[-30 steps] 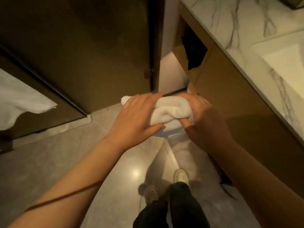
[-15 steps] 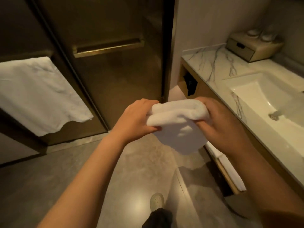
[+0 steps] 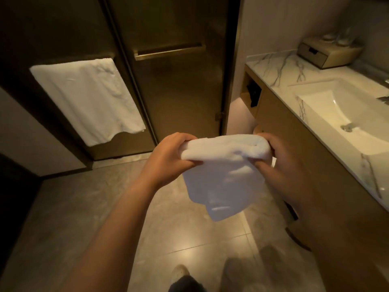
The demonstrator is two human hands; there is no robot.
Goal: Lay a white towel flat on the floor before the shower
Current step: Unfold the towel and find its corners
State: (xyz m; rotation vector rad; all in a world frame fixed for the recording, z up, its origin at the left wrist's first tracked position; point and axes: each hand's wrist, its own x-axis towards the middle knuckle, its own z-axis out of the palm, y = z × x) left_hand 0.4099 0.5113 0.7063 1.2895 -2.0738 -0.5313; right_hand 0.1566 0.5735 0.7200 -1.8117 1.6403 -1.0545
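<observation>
floor (image 3: 88, 211): grey glossy tiles | on it: person's shoe (image 3: 179, 271) | towel: not on it

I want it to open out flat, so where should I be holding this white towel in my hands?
Judging by the bunched top fold, grip the white towel at its two upper corners, left hand and right hand coming from opposite sides, so the loose part hangs free.

At ten o'clock we see a second towel (image 3: 88, 100) hanging on a dark glass panel, with a brass handle bar (image 3: 168, 52) on the door at twelve. At two o'clock, a marble counter (image 3: 280, 66) holds a small drawer box (image 3: 328, 54) beside a white sink (image 3: 334, 110).
</observation>
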